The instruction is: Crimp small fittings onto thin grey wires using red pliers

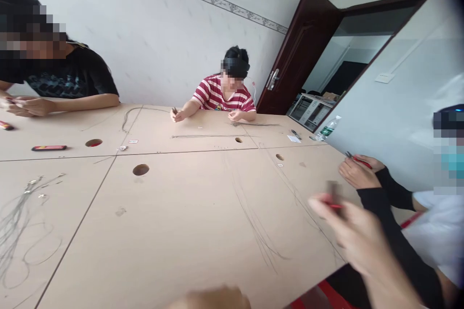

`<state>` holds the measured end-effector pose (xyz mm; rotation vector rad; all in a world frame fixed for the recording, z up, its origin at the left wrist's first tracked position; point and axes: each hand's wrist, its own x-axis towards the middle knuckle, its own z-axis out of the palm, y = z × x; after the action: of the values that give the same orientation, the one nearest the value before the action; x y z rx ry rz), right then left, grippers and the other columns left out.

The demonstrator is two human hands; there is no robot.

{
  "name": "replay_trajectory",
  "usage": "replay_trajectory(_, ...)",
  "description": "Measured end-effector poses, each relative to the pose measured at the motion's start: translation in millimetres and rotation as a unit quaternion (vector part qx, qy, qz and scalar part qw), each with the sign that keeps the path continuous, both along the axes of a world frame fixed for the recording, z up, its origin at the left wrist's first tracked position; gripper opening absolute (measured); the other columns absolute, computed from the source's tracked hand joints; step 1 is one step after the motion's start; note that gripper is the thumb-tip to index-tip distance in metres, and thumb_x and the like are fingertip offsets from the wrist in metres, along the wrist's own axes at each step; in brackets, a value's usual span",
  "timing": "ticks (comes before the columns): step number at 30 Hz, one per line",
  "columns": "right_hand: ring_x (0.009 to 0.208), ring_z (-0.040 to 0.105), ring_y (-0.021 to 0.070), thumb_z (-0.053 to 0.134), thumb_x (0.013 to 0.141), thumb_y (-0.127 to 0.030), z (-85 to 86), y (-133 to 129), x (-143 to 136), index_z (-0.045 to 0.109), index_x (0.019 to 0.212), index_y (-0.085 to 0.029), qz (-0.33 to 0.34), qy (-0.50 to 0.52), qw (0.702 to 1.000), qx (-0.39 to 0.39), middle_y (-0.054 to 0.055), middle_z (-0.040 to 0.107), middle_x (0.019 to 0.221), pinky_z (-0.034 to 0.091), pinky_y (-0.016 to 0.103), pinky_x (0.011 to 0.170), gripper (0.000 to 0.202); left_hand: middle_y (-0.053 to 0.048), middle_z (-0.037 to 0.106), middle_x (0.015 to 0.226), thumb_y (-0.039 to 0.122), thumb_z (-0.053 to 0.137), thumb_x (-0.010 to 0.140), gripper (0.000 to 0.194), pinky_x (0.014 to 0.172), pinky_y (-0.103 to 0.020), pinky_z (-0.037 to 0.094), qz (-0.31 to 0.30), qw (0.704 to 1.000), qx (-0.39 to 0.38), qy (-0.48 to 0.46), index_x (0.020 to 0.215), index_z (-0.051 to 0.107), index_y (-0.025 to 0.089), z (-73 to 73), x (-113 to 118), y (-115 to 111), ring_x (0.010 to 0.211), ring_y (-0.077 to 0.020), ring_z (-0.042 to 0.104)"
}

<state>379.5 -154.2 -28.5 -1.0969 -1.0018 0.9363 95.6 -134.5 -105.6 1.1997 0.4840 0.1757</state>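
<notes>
Over the right part of the table my right hand point(357, 224) is raised, smeared by motion. Its fingers are closed around pliers point(334, 199) with red handles and dark blurred jaws pointing up. My left hand point(213, 298) shows only as a blurred edge at the bottom; its fingers are hidden, and I cannot see whether it holds anything. Several thin grey cords point(253, 222) lie on the table between and beyond my hands. A larger bundle of cords point(18, 222) with small pale ends is spread at the left.
Round holes pierce the table point(174, 231). A red-and-black utility knife point(50, 147) lies at left, and a water bottle point(328, 128) stands far right. Two co-workers sit across. Close on my right, another person's hands point(357, 170) hold red-handled pliers. A dark door point(300, 48) stands open behind.
</notes>
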Motion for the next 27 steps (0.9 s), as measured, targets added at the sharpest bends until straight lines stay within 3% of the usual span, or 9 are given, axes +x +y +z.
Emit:
replay_trajectory(1,0.057,0.050,0.0124,0.073,0.073,-0.026,-5.9,1.2,-23.4,0.067,0.074,-0.022,-0.048,-0.095,0.994,-0.033,-0.001,0.057,0.064,0.038,0.024,0.049,0.007,-0.003,0.070,0.068,0.040,0.075,0.064,0.015,0.056,-0.031,0.047,-0.049,0.996,0.070,0.009,0.070,0.075,0.027,13.4,-5.5,13.0,0.067,-0.0229,0.065)
replay_trajectory(2,0.055,0.046,0.0116,0.072,0.073,-0.028,-11.0,5.8,-45.8,0.065,0.073,-0.021,-0.044,-0.183,0.979,-0.079,-0.002,0.055,0.063,0.036,0.024,0.050,0.010,-0.004,0.071,0.073,0.036,0.071,0.069,0.014,0.061,-0.031,0.047,-0.063,0.987,0.147,0.025,0.073,0.075,0.024,26.9,-9.4,27.4,0.071,-0.0220,0.065)
replay_trajectory(4,0.055,0.042,0.0107,0.066,0.078,-0.034,-17.5,20.6,-83.1,0.061,0.072,-0.019,0.006,-0.267,0.956,-0.117,-0.002,0.051,0.062,0.035,0.024,0.052,0.016,-0.004,0.070,0.074,0.036,0.061,0.079,0.020,0.062,-0.028,0.044,0.075,0.964,0.247,0.071,0.073,0.072,0.020,50.2,-12.6,55.2,0.070,-0.0184,0.061)
replay_trajectory(7,0.057,0.039,0.0104,0.059,0.080,-0.038,-19.8,41.0,-114.4,0.057,0.073,-0.018,0.042,-0.290,0.949,-0.116,-0.003,0.047,0.062,0.034,0.024,0.053,0.021,-0.003,0.068,0.077,0.039,0.054,0.084,0.025,0.059,-0.025,0.039,0.195,0.930,0.295,0.104,0.082,0.068,0.019,67.5,-10.6,82.0,0.067,-0.0150,0.055)
replay_trajectory(13,0.057,0.037,0.0099,0.056,0.081,-0.036,-25.6,50.0,-127.1,0.053,0.069,-0.018,0.047,-0.321,0.939,-0.117,-0.003,0.044,0.062,0.031,0.023,0.052,0.022,0.000,0.058,0.063,0.040,0.053,0.082,0.027,0.051,-0.024,0.031,0.228,0.915,0.307,0.128,0.072,0.063,0.017,57.7,-3.1,85.1,0.056,-0.0118,0.045)
replay_trajectory(21,0.061,0.040,0.0111,0.056,0.081,-0.028,-48.0,55.8,-132.4,0.053,0.066,-0.018,0.064,-0.337,0.930,-0.131,-0.001,0.047,0.064,0.029,0.024,0.053,0.018,-0.001,0.060,0.066,0.028,0.050,0.077,0.017,0.054,-0.025,0.035,0.206,0.911,0.319,0.160,0.067,0.058,0.017,34.6,0.0,90.4,0.061,-0.0136,0.049)
replay_trajectory(24,0.063,0.040,0.0104,0.062,0.078,-0.029,-54.4,54.7,-126.7,0.058,0.077,-0.018,0.102,-0.255,0.949,-0.156,-0.002,0.049,0.070,0.031,0.024,0.057,0.012,0.000,0.059,0.063,0.026,0.048,0.076,0.015,0.053,-0.025,0.036,0.196,0.921,0.302,0.149,0.069,0.058,0.017,31.5,-1.2,95.7,0.059,-0.0133,0.052)
replay_trajectory(27,0.065,0.044,0.0094,0.068,0.077,-0.034,-65.5,53.9,-122.9,0.059,0.104,-0.020,0.171,-0.054,0.964,-0.198,0.000,0.056,0.086,0.034,0.023,0.059,0.031,0.004,0.052,0.054,0.028,0.049,0.077,0.014,0.050,-0.023,0.035,0.168,0.942,0.260,0.131,0.067,0.053,0.018,31.3,-2.2,105.6,0.050,-0.0103,0.046)
